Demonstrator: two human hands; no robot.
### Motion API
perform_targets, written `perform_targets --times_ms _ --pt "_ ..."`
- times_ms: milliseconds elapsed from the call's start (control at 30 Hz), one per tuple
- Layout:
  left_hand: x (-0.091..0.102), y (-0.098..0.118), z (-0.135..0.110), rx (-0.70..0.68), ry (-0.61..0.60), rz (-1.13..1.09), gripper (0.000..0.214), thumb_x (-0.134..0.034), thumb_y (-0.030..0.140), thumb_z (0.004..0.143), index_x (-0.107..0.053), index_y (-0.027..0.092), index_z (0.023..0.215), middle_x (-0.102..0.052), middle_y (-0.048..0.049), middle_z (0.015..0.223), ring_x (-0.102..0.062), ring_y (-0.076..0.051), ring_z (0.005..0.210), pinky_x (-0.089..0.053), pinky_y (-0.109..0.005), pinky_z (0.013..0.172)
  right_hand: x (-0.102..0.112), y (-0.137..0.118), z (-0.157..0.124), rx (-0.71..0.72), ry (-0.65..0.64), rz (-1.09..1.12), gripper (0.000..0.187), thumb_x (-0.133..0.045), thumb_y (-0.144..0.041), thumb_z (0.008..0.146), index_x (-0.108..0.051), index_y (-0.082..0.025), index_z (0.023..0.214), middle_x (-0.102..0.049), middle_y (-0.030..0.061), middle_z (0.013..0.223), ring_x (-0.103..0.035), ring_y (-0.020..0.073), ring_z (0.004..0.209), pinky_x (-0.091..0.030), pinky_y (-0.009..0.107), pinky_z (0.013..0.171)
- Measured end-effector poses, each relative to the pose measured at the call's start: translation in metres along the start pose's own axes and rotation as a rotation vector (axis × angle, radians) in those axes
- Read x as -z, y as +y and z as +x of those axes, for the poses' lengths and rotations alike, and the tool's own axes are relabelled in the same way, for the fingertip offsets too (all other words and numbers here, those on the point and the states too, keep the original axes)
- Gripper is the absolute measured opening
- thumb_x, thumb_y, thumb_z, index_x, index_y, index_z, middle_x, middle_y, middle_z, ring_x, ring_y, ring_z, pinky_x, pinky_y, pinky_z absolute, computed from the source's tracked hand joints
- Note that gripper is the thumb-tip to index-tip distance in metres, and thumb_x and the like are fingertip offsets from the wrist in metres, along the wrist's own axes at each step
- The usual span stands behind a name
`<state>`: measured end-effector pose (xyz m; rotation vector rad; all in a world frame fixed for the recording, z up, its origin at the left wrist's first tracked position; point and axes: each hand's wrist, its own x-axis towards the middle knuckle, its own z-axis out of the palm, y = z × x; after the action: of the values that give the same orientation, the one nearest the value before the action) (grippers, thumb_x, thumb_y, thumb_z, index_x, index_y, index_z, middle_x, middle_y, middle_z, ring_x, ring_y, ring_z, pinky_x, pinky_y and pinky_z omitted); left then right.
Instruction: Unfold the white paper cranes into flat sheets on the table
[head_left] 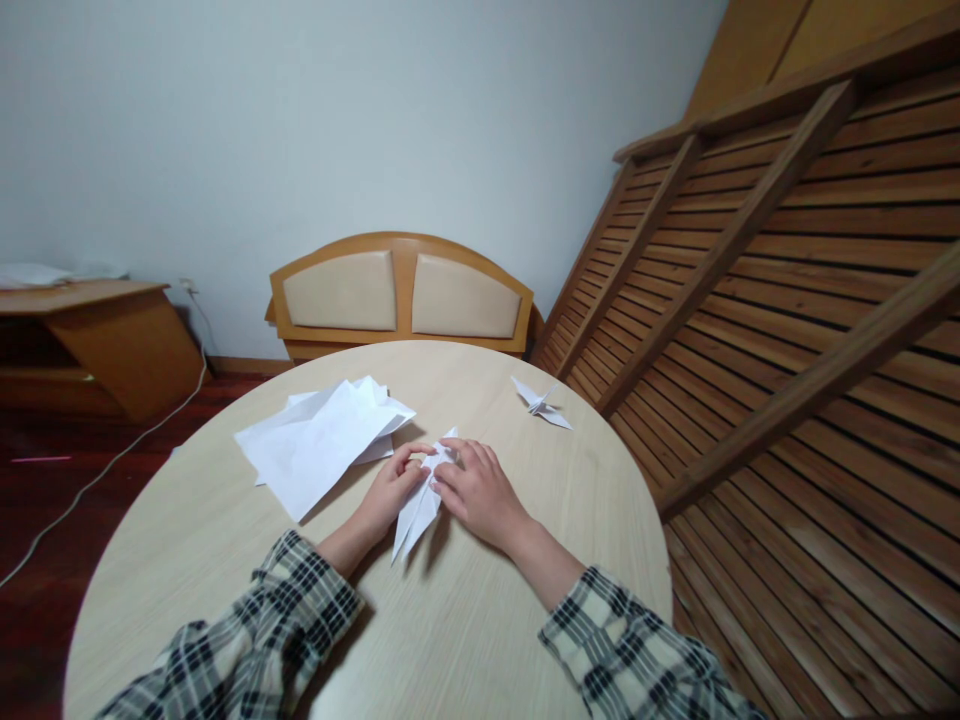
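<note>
Between my two hands is a piece of folded white paper [417, 518], long and narrow, with two pointed flaps toward me and another tip at its far end. My left hand [391, 490] grips its left side, fingers curled over the edge. From the right, my right hand [480, 490] presses on its upper part with bent fingers and thumb. The fingers partly hide the folds in the middle. A finished-looking paper crane [538, 404] with spread wings sits apart at the far right of the table.
A loose stack of white paper sheets [319, 440] lies to the left on the round wooden table [247, 600]. Behind it stands a headboard [405, 290] with padded panels. Slatted wooden boards [750, 330] lean at the right. A desk [127, 340] and a white cable [112, 462] are at the left.
</note>
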<state>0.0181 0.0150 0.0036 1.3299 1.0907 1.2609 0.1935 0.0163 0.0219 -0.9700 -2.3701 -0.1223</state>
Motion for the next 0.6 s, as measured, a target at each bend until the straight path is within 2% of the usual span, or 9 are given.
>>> perform_targets --times_ms 133,433,600 --pt "0.0005 -0.0009 0.0008 -0.021 -0.023 0.010 0.032 -0.064 0.036 0.073 -0.062 0.017 0.098 -0.065 -0.0060 0.095 -0.058 -0.020 0.082 -0.043 -0.031 0.073 -0.0006 -0.0004 0.0010 0.016 0.015 0.028 0.018 -0.056 -0.031 0.093 -0.067 -0.020 0.102 -0.059 0.0099 0.125 -0.051 0.0267 0.115 -0.042 0.044 0.100" --pt "-0.0037 0.0039 0.0008 -0.005 -0.087 0.072 0.030 -0.062 0.035 0.072 -0.063 0.017 0.095 -0.063 -0.0039 0.081 -0.056 -0.020 0.073 -0.041 -0.029 0.062 -0.0068 0.0032 0.0016 -0.011 0.028 0.024 0.021 -0.050 -0.032 0.096 -0.067 -0.019 0.097 -0.061 0.0099 0.115 -0.052 0.0256 0.107 -0.041 0.043 0.098" --pt "-0.0024 0.0038 0.0001 0.023 -0.035 0.067 0.030 -0.062 0.037 0.073 -0.061 0.017 0.096 -0.061 -0.0032 0.083 -0.052 -0.017 0.071 -0.039 -0.029 0.064 -0.0033 0.0031 0.0020 -0.038 0.036 0.052 0.023 -0.046 -0.032 0.097 -0.066 -0.020 0.093 -0.060 0.0098 0.112 -0.052 0.0250 0.106 -0.042 0.043 0.095"
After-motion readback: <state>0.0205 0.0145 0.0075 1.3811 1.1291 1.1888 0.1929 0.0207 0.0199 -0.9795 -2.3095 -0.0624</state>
